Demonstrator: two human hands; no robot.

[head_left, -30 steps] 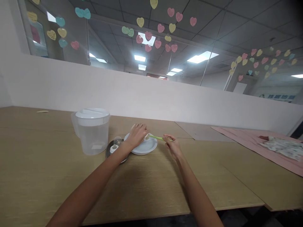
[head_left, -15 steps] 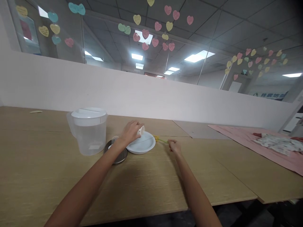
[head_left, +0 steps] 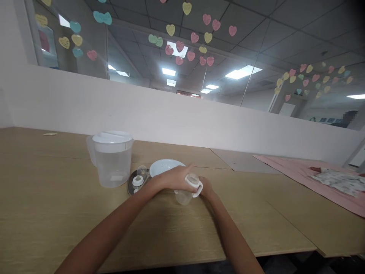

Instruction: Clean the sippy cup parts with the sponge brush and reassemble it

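My left hand [head_left: 178, 178] is closed round a clear baby bottle [head_left: 183, 197] with white side handles, held tilted above the table in front of the plate. The bottle's wide top points up and right, toward my right hand [head_left: 206, 185]. My right hand looks curled and sits right behind the white handle; its fingers and anything in them are hidden. Behind my left hand lies a white plate [head_left: 161, 166], partly covered by the hand. A round metal tray [head_left: 131, 187] beside my left forearm carries a white bottle nipple ring [head_left: 138, 180] and a clear cap [head_left: 142, 170].
A lidded clear pitcher [head_left: 112, 163] with liquid stands at the left on the wooden table [head_left: 159, 236]. Far right, a pink cloth [head_left: 282, 166] bears a patterned garment [head_left: 340, 180]. A white wall [head_left: 159, 114] runs along the back, below glass with paper hearts.
My left hand has moved from over the plate toward the right and nearer, bringing the bottle to my right hand. The yellow-and-green brush my right hand held is out of sight.
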